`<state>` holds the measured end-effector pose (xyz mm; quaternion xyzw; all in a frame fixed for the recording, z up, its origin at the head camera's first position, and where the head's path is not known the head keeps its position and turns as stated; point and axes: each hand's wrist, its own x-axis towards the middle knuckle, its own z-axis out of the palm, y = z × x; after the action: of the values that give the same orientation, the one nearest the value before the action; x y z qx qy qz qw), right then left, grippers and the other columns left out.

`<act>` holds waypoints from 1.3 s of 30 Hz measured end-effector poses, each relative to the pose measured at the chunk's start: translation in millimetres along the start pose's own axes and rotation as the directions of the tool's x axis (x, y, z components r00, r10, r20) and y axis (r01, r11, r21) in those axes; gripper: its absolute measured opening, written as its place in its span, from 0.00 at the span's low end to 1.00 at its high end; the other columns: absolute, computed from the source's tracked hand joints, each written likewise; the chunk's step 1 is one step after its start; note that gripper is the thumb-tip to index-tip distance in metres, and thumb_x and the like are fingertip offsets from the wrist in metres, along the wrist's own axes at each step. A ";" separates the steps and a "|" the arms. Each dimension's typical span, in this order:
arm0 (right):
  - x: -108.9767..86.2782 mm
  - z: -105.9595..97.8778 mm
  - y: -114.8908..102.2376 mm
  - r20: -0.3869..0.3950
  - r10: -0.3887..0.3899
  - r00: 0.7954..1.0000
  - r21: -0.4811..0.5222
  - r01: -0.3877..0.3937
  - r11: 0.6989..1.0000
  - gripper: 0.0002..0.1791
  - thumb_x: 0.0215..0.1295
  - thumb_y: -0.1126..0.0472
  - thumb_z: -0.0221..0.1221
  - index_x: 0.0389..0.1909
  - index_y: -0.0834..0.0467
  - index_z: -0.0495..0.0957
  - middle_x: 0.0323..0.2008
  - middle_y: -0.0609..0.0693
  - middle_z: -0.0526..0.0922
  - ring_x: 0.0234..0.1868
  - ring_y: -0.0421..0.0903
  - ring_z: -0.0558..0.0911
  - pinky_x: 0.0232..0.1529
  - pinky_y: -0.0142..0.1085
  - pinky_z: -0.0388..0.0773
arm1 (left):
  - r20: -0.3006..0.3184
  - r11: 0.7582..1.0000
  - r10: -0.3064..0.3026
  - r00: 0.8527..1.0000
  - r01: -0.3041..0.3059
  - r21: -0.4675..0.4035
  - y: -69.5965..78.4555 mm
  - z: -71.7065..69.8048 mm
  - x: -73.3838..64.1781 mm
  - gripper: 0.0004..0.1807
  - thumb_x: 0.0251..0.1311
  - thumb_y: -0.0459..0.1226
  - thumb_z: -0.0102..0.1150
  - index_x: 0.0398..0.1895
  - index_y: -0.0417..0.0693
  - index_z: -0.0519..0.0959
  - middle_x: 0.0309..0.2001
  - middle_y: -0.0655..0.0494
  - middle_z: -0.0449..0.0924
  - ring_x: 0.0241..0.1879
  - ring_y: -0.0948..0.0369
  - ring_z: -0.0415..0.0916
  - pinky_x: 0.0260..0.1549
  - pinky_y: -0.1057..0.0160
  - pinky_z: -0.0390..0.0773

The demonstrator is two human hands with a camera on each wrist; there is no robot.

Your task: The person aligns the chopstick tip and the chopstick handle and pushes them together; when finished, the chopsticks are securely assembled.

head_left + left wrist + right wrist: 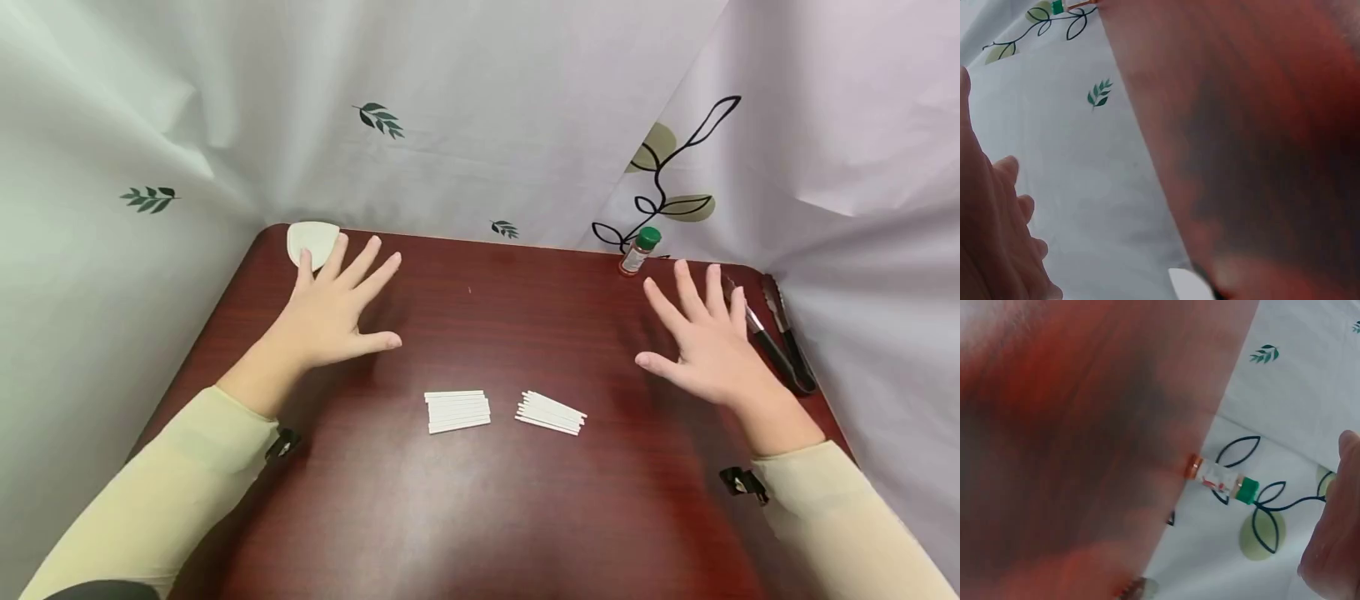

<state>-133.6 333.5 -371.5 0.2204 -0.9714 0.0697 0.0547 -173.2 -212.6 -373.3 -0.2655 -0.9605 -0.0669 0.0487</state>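
Note:
My left hand (326, 321) hovers over the left part of the table with its fingers spread wide and nothing in it. Its fingertips overlap a white plate (313, 242) at the far left corner in the head view. On the other side my right hand (708, 346) is spread the same way, also holding nothing. Between the hands, nearer to me, lie two small bundles of white sticks, a left bundle (458, 412) and a slanted right bundle (551, 413). Behind the right hand stands a small bottle (639, 252) with a green cap and a label.
Black-handled metal tongs (783, 342) lie along the table's right edge, partly behind the right hand. A dark red wooden table (480, 333) carries everything. White cloth (450, 167) with leaf prints hangs around its back and sides.

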 end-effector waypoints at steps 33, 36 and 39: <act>4.6 89.0 -56.9 -0.061 0.114 0.992 0.475 -0.072 0.877 0.17 0.67 0.54 0.72 0.52 0.59 0.88 0.62 0.63 0.83 0.72 0.70 0.70 0.72 0.63 0.61 | 0.017 0.899 0.161 0.987 -0.139 -0.416 32.3 71.0 -9.7 0.35 0.71 0.56 0.63 0.71 0.42 0.77 0.67 0.47 0.80 0.69 0.47 0.73 0.71 0.44 0.67; 4.3 95.4 -63.0 -0.072 0.096 0.993 0.483 -0.050 0.874 0.15 0.66 0.55 0.73 0.50 0.58 0.89 0.60 0.61 0.84 0.70 0.67 0.73 0.71 0.63 0.64 | 0.016 0.879 0.186 0.982 -0.159 -0.450 38.4 76.5 -11.6 0.31 0.70 0.55 0.65 0.66 0.44 0.81 0.65 0.51 0.81 0.70 0.49 0.73 0.71 0.44 0.67; 4.4 101.6 -67.4 -0.100 0.091 0.991 0.484 -0.031 0.874 0.14 0.63 0.57 0.75 0.47 0.58 0.90 0.59 0.61 0.85 0.68 0.65 0.75 0.69 0.62 0.66 | -0.005 0.875 0.194 0.981 -0.175 -0.452 44.5 81.7 -13.2 0.28 0.67 0.53 0.68 0.62 0.45 0.84 0.63 0.51 0.83 0.71 0.46 0.72 0.71 0.41 0.65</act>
<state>-115.9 255.3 -463.4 0.1917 -0.9250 0.3237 0.0539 -143.7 -168.9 -451.1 -0.3610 -0.8900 -0.2770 -0.0273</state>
